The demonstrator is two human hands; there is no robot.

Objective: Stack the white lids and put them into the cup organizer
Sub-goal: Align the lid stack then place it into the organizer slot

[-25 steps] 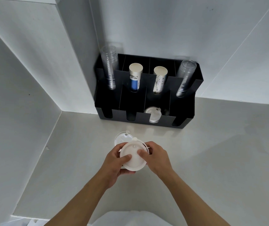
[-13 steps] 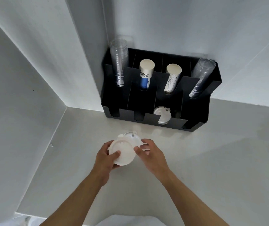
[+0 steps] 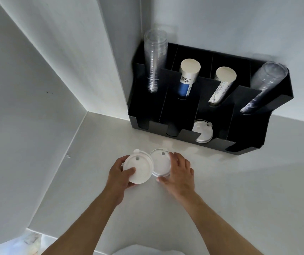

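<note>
While the left hand grips a white lid with its fingers curled round the rim and thumb on top, the two hands have separated since a second ago, when both held one lid together. Just right, the right hand has come down on a second lid lying on the worktop, fingers spread round its edge, closing to take it. Judged so, stacking continues. Further right, the black cup organizer stands against the wall, one lid in its front slot. Pale, bare worktop; white corner walls.
</note>
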